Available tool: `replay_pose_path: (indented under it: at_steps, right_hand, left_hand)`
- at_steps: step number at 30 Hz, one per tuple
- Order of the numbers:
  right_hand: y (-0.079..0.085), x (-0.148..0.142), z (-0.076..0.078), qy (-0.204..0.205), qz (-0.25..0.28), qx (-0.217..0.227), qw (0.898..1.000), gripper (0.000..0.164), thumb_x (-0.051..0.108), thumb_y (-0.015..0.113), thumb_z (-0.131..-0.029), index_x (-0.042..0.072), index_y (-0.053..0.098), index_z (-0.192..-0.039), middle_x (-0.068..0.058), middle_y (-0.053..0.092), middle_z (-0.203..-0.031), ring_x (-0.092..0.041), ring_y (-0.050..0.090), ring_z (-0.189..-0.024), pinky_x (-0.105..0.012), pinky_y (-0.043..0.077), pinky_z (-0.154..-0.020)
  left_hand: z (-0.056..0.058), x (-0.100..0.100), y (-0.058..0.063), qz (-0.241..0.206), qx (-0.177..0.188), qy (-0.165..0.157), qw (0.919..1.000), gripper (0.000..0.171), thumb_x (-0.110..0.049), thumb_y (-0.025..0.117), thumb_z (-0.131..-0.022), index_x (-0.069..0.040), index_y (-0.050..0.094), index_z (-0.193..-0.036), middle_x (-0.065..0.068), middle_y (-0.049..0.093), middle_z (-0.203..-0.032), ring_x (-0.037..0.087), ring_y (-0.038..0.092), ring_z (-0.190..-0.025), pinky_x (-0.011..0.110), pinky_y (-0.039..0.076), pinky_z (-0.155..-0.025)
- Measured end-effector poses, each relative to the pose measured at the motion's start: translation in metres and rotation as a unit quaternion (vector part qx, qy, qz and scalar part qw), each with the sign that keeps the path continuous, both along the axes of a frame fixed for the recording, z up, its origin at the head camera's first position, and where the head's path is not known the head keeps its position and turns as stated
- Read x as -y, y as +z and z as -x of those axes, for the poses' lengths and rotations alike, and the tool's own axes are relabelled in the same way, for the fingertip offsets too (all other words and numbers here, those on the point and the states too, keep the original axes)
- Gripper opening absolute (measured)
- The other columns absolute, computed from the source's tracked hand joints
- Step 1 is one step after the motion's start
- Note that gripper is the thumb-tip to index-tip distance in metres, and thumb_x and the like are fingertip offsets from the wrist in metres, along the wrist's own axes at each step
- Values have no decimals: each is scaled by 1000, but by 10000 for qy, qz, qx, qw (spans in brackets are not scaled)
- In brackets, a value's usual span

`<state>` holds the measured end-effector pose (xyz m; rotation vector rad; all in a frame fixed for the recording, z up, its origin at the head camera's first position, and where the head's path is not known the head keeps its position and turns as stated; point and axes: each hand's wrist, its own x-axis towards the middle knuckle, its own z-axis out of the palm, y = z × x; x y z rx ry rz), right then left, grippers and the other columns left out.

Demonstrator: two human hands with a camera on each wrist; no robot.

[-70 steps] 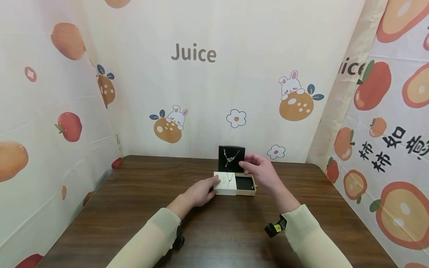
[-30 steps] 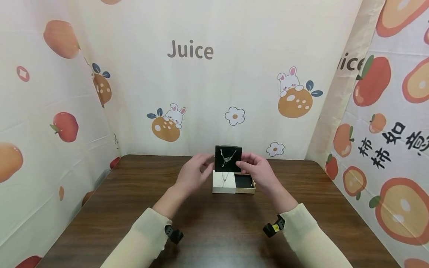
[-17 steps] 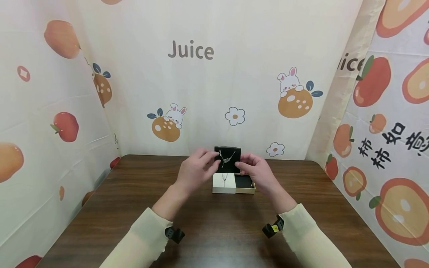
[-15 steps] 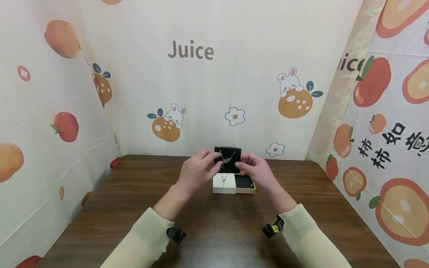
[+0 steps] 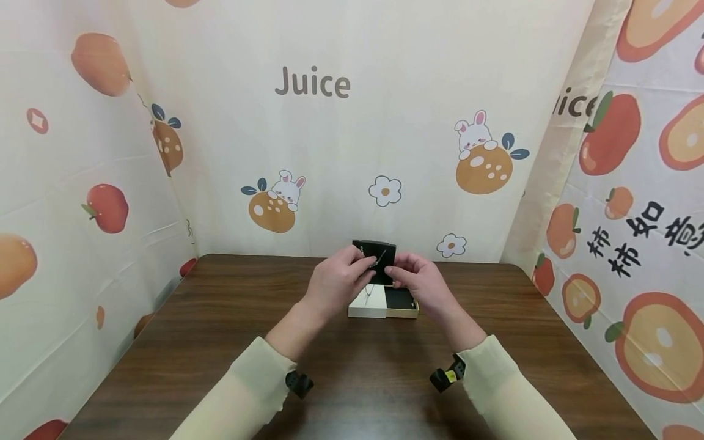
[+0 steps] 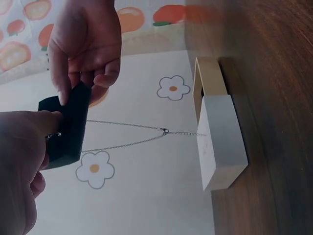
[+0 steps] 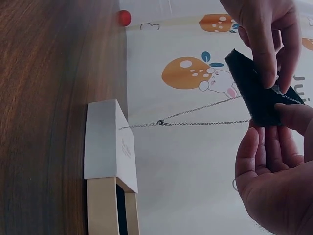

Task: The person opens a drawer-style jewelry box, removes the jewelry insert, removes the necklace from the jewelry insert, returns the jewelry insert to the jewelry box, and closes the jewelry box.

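Note:
My right hand [image 5: 423, 281] holds up a black jewelry insert card [image 5: 387, 250] by its right edge, thumb on the front and fingers behind. A silver necklace [image 7: 161, 123] is mounted on the card, its pendant on the front. The chain hangs below in a loop, its extender end reaching the box. With thumb and forefinger, my left hand [image 5: 337, 280] pinches the necklace at the pendant and covers much of the card's front. Beneath both hands lies a small box: a white sleeve [image 5: 373, 305] with a cream drawer [image 5: 402, 313] partly slid out to the right, dark inside.
The box stands on a brown wooden table [image 5: 352, 373] near its back edge. Behind the table hangs a cream curtain [image 5: 330, 140] printed with fruit and rabbits. A patterned cloth [image 5: 632, 201] closes the right side.
My left hand has left the box sleeve, risen to the card and moved right across its front to the pendant. The right hand keeps its hold on the card, which shifted slightly left.

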<state>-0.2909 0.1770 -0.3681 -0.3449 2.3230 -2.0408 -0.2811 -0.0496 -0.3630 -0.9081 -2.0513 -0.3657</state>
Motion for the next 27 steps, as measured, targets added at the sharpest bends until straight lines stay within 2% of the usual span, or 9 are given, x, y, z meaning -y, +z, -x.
replay_pose_path:
  at_steps: [10, 19, 27]
  right_hand:
    - [-1, 0, 0, 39, 27, 55, 10000, 18, 13, 72, -106, 2, 70, -121, 2, 72, -104, -17, 64, -89, -24, 60, -81]
    - [-2, 0, 0, 36, 21, 22, 10000, 18, 13, 73, -105, 2, 69, -120, 1, 72, -105, -23, 64, -100, -23, 60, -81]
    - [-4, -1, -1, 62, -45, 20, 10000, 16, 13, 73, -105, 4, 69, -118, 1, 69, -103, -17, 63, -87, -24, 60, -79]
  left_hand:
    - [1, -3, 0, -23, 374, -16, 9993, 13, -12, 86, -96, -10, 82, -108, 5, 71, -100, 17, 73, -83, 29, 68, -79]
    - [2, -2, 7, -19, 182, -27, 9998, 10, -10, 84, -98, -11, 82, -108, 3, 76, -100, 15, 78, -81, 28, 67, -74]
    - [8, 5, 19, -214, 148, -52, 9996, 16, -5, 83, -97, -9, 83, -112, 3, 74, -98, 16, 78, -80, 28, 67, -72]
